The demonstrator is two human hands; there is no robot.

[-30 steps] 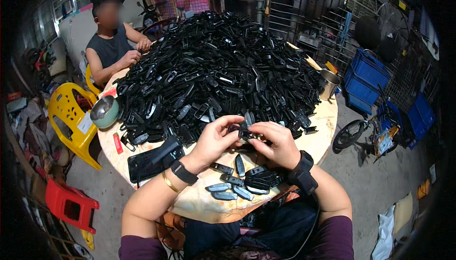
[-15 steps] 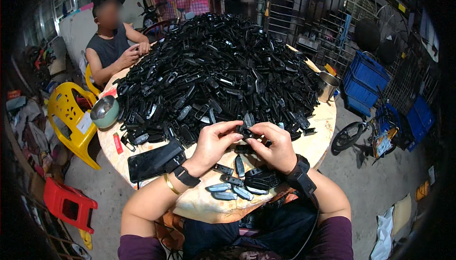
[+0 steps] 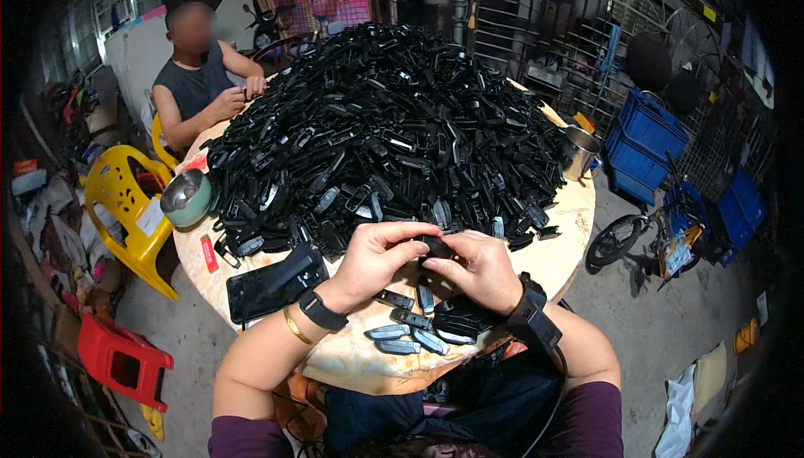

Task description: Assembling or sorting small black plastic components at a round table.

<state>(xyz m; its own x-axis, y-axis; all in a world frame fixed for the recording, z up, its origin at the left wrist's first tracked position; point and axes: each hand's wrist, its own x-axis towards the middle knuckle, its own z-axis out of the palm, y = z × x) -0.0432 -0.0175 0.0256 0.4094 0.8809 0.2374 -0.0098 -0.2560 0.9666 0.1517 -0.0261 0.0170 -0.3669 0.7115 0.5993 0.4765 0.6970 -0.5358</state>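
Observation:
My left hand (image 3: 378,254) and my right hand (image 3: 477,267) meet over the near edge of a round table (image 3: 352,357), both gripping one small black plastic part (image 3: 435,247) between the fingertips. Just beyond them rises a big heap of similar black plastic parts (image 3: 385,131) that covers most of the tabletop. Below my hands lie several small grey and black pieces (image 3: 406,337) in a loose group. Both wrists wear black bands, and the left also has a gold bangle.
A black tablet (image 3: 272,282) lies left of my hands, near a red marker (image 3: 208,254) and a green bowl (image 3: 186,197). A metal cup (image 3: 579,151) stands at the table's right edge. Another person (image 3: 201,77) sits across; yellow chair (image 3: 126,207), red stool (image 3: 121,362), blue crates (image 3: 645,144) around.
My hands have stayed together over the same spot, turning the small part slightly. The person across the table has barely moved.

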